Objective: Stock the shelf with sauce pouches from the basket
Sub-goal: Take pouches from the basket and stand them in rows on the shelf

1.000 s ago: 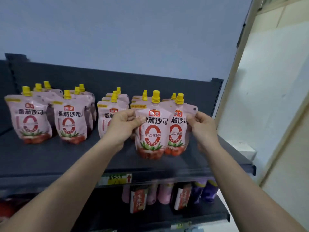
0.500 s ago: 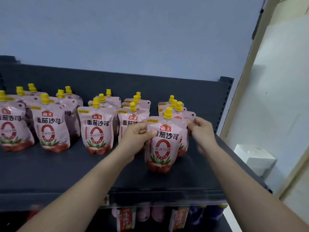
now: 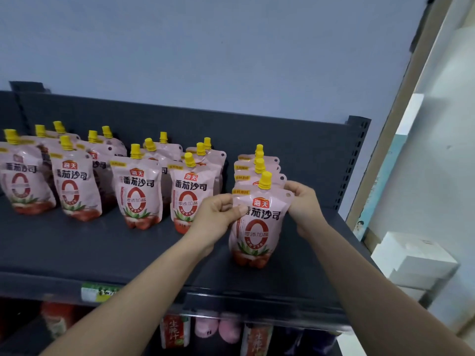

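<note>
A pink sauce pouch (image 3: 257, 227) with a yellow cap stands upright on the dark shelf (image 3: 102, 253), at the front of the rightmost row. My left hand (image 3: 218, 214) pinches its upper left edge. My right hand (image 3: 300, 201) grips its upper right corner. Behind it stand more pouches of the same row (image 3: 257, 168). Several other rows of the same pouches (image 3: 138, 191) fill the shelf to the left. The basket is out of view.
The shelf's back panel (image 3: 282, 140) and right upright (image 3: 354, 160) close off the rear and right. A price tag (image 3: 99, 291) sits on the front lip. Bottles and pouches (image 3: 177, 332) stand on the lower shelf. White boxes (image 3: 413, 260) lie to the right.
The front pouch has come down and settled upright on the shelf in front of the right row, both hands still on its top corners. The camera view has shifted.
</note>
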Tool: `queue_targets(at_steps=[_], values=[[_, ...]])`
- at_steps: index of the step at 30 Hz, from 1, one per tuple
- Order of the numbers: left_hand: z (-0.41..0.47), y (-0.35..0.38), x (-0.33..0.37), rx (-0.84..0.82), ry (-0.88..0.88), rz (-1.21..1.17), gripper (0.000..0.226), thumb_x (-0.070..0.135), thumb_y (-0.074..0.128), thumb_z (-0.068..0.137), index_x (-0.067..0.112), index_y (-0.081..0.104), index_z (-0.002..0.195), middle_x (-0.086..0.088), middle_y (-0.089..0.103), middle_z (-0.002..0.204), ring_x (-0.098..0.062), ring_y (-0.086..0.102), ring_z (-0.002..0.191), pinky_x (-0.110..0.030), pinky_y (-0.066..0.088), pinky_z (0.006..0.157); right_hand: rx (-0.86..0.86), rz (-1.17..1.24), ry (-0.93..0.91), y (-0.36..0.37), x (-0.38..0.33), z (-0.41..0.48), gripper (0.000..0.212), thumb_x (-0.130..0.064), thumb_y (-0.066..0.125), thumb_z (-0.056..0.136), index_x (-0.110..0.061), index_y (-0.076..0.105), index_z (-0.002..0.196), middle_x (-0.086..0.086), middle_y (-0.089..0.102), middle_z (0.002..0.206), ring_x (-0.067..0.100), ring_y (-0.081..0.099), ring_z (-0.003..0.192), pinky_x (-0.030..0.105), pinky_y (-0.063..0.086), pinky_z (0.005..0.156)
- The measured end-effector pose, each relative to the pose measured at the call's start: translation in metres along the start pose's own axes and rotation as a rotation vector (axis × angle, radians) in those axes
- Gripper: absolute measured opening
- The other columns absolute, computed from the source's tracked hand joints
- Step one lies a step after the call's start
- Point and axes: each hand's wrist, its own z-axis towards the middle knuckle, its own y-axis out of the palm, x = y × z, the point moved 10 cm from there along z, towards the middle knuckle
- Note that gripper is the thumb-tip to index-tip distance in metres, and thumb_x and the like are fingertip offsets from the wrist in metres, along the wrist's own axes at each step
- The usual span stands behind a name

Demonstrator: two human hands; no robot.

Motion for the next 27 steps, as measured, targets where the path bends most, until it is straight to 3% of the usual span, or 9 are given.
queue_targets(at_steps=[4,10,24,27], values=[[-0.003,0.001,0.000,0.004,0.012,-0.005,0.022,-0.006,0.058,0.087,0.012,0.071,0.091,0.003,0.076,0.081,-0.007,0.072,0.078,-0.016,0.053,0.064,-0.050,0.011,-0.016,0.003,-0.002,-0.001,0.016,-0.001,0.070,0.082,-0.017,0.073,0.083,-0.006,0.076,0.074,0.004,0.071,0.067,0.019,0.053,0.053],[-0.008,-0.001,0.003,0.028,0.027,0.002,0.022,-0.006,0.059,0.087,0.012,0.070,0.090,0.004,0.076,0.078,-0.006,0.071,0.076,-0.016,0.054,0.064,-0.086,0.032,-0.016,0.005,-0.003,-0.004,0.014,-0.003,0.068,0.085,-0.010,0.074,0.096,-0.003,0.077,0.080,0.006,0.072,0.071,0.018,0.053,0.054],[-0.010,-0.002,-0.003,0.044,-0.036,0.051,0.015,0.003,0.061,0.089,0.014,0.070,0.095,0.003,0.076,0.086,-0.009,0.071,0.082,-0.018,0.054,0.068,-0.101,-0.010,-0.064,0.007,-0.005,-0.009,0.018,-0.004,0.063,0.089,-0.012,0.073,0.101,-0.010,0.076,0.077,-0.002,0.070,0.069,0.012,0.050,0.051],[-0.011,-0.002,-0.004,0.036,-0.043,0.059,0.016,0.004,0.060,0.090,0.014,0.069,0.099,0.002,0.076,0.090,-0.009,0.072,0.084,-0.018,0.055,0.068,-0.099,-0.030,-0.053,0.004,-0.002,-0.009,0.022,-0.003,0.060,0.091,-0.014,0.072,0.105,-0.008,0.075,0.086,-0.001,0.070,0.071,0.011,0.049,0.053]])
